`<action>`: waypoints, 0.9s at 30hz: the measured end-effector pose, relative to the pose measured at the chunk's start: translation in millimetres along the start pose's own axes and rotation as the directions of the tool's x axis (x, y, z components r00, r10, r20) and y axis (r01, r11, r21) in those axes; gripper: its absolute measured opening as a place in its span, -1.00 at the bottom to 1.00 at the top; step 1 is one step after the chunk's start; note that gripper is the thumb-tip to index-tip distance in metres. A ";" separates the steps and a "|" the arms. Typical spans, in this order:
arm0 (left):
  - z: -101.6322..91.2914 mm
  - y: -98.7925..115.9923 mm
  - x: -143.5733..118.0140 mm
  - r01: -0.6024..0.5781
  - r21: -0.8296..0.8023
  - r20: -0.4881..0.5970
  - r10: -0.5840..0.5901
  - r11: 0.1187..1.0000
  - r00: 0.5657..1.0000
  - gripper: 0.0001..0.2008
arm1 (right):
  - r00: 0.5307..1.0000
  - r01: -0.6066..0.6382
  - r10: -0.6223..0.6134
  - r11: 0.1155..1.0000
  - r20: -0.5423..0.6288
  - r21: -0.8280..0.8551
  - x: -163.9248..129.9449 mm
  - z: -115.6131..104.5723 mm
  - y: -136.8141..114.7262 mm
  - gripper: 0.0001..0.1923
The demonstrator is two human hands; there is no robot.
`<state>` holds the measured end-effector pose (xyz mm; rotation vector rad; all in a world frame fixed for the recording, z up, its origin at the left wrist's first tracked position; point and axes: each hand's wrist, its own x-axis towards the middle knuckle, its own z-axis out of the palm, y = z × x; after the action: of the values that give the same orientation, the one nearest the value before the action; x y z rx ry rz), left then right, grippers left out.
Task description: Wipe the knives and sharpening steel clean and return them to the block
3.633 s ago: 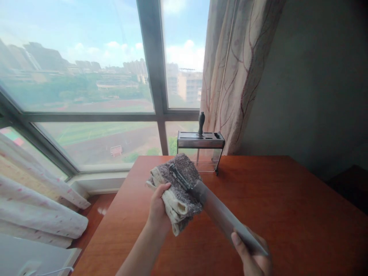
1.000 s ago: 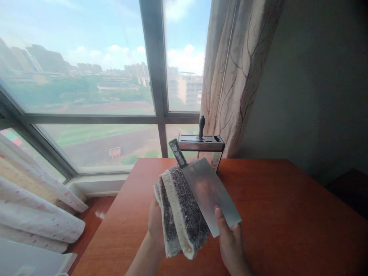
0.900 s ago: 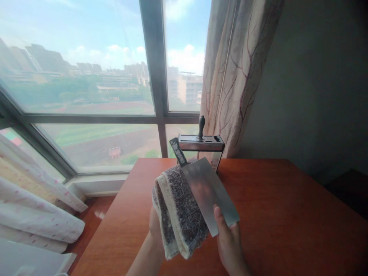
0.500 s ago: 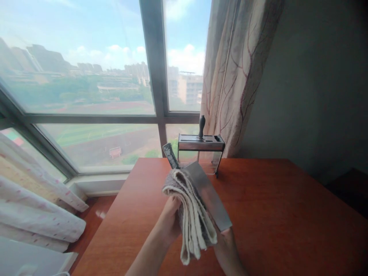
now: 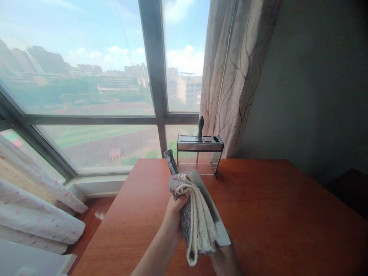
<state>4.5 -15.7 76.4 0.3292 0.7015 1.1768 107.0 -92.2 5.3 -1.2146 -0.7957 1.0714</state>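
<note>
My left hand [image 5: 174, 210] grips a folded grey and cream towel [image 5: 196, 218] and presses it against the flat of a cleaver [image 5: 211, 209]. The cleaver's dark handle [image 5: 170, 161] points up and away toward the window. My right hand [image 5: 225, 260] holds the cleaver by the far end of its blade, low in the picture and mostly hidden under the towel. Both hands hover above a red-brown wooden table [image 5: 287, 222].
A metal and clear knife block [image 5: 200, 147] stands at the table's far edge with one dark handle [image 5: 200, 127] sticking up from it. A patterned curtain [image 5: 230, 73] hangs behind it beside a large window [image 5: 86, 84]. White fabric [image 5: 34, 214] lies at the lower left.
The towel has swung from beside the blade over onto it and now covers most of its face. The cleaver has tilted and dropped lower, with my right hand sliding out of sight.
</note>
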 end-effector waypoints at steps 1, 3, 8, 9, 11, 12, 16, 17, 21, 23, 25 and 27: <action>-1.6 1.6 0.7 0.001 0.010 0.005 -0.001 1.000 1.000 -0.59 | 1.000 0.015 -0.015 0.999 0.022 -0.030 -1.5 -1.2 0.1 -0.68; -5.2 7.5 1.7 -0.003 0.033 0.012 0.002 0.999 1.000 -0.59 | 0.997 0.051 -0.044 0.992 0.065 -0.118 -4.3 -7.3 -1.3 -0.71; -11.6 24.8 4.9 -0.094 0.127 0.030 0.091 0.987 0.995 -0.70 | 0.967 0.171 -0.100 0.935 0.233 -0.311 11.3 -47.0 -30.0 -0.80; -11.9 26.1 5.9 -0.129 0.161 0.046 0.123 0.978 0.991 -0.72 | 0.976 0.159 -0.102 0.936 0.191 -0.314 19.8 -55.6 -41.4 -0.77; -11.6 25.6 7.9 -0.204 0.239 0.102 0.185 0.949 0.977 -0.74 | 0.979 0.178 -0.136 0.928 0.150 -0.326 39.1 -66.1 -69.1 -0.72; -10.9 24.0 8.8 -0.238 0.283 0.137 0.206 0.929 0.969 -0.76 | 0.973 0.228 -0.197 0.906 0.123 -0.355 48.4 -66.4 -84.7 -0.71; -7.0 14.4 11.6 -0.340 0.470 0.260 0.240 0.814 0.935 -0.81 | 0.895 0.446 -0.385 0.774 0.225 -0.450 73.7 -32.2 -147.0 -0.67; -6.4 12.0 12.3 -0.360 0.502 0.284 0.243 0.786 0.927 -0.82 | 0.866 0.500 -0.414 0.737 0.281 -0.454 77.3 -18.3 -159.9 -0.66; -7.5 4.1 15.0 -0.422 0.539 0.368 0.246 0.729 0.897 -0.82 | 0.774 0.629 -0.427 0.597 0.467 -0.498 88.6 32.0 -188.4 -0.46; -8.8 2.4 15.9 -0.442 0.550 0.379 0.259 0.709 0.888 -0.82 | 0.772 0.635 -0.419 0.537 0.478 -0.555 93.6 46.7 -188.4 -0.38; -9.2 3.0 16.0 -0.474 0.568 0.389 0.287 0.673 0.875 -0.83 | 0.779 0.628 -0.428 0.530 0.459 -0.570 97.7 54.3 -184.0 -0.41; -8.7 5.1 15.6 -0.512 0.594 0.412 0.312 0.621 0.856 -0.85 | 0.774 0.633 -0.454 0.552 0.441 -0.543 100.8 57.1 -180.8 -0.46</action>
<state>-1.7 -0.4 67.8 1.3391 0.8272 1.2312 125.6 20.4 187.1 -1.2711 -1.7526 0.3860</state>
